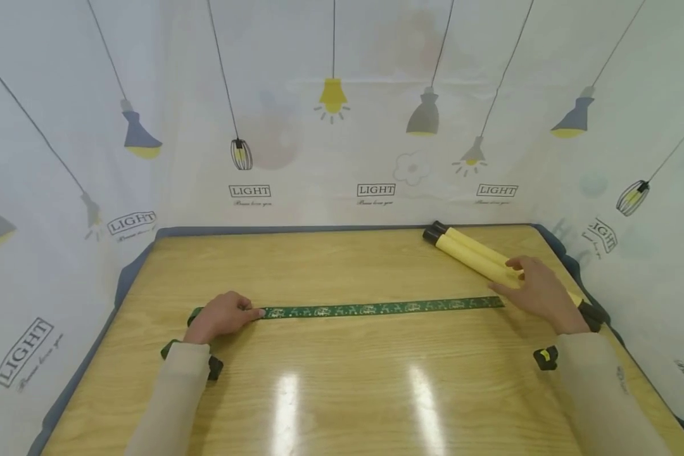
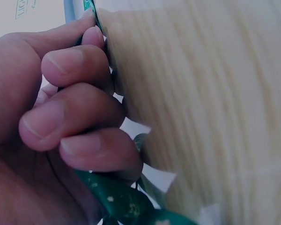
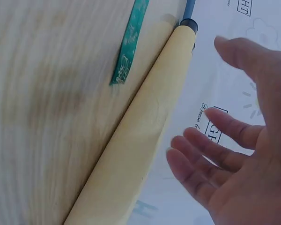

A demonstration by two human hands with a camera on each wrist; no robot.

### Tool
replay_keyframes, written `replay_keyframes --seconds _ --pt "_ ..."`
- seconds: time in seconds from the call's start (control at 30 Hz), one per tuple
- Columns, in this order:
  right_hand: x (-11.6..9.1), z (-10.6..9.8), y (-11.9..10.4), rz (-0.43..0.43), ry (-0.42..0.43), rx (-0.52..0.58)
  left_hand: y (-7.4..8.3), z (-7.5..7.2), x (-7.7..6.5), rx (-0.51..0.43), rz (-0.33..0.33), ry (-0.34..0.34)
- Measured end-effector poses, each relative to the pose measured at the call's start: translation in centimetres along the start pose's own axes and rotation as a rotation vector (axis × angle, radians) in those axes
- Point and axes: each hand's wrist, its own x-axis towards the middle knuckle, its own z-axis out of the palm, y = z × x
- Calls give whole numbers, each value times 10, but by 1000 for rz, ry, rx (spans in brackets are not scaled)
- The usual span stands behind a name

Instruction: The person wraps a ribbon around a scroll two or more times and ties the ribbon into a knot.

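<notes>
A narrow green ribbon [image 1: 376,309] with a pale gold print stretches nearly straight across the wooden table. My left hand [image 1: 225,315] pinches it near the left between thumb and index finger, the other fingers curled in. More of the ribbon [image 2: 119,197] loops beneath those fingers in the left wrist view. Just past the ribbon's free right end, my right hand [image 1: 538,294] hovers with thumb and fingers apart, holding nothing. In the right wrist view that cut end [image 3: 121,75] lies flat beside a yellow tube [image 3: 140,126].
Two yellow tubes [image 1: 467,253] with black ends lie side by side, slanting across the table's back right. The right hand overlaps them in the head view. A white sheet [image 1: 319,164] printed with lamps stands along the table's back and sides.
</notes>
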Motion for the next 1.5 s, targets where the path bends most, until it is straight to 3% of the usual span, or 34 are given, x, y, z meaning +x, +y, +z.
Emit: replay_keyframes --seconds 0.3,0.5,0.73,1.13,1.5 --pt "31 2 6 -88 0 -16 1 -1 -1 -13 -4 -5" --pt "53 9 16 -61 -94 -32 2 -1 0 -16 -10 1" --pt "72 15 27 -21 -201 -129 3 2 -1 -6 0 17" --pt "83 19 30 20 -300 -104 1 -2 -1 -18 -19 9" --pt "82 14 24 33 -340 -175 -3 3 1 -25 -16 29"
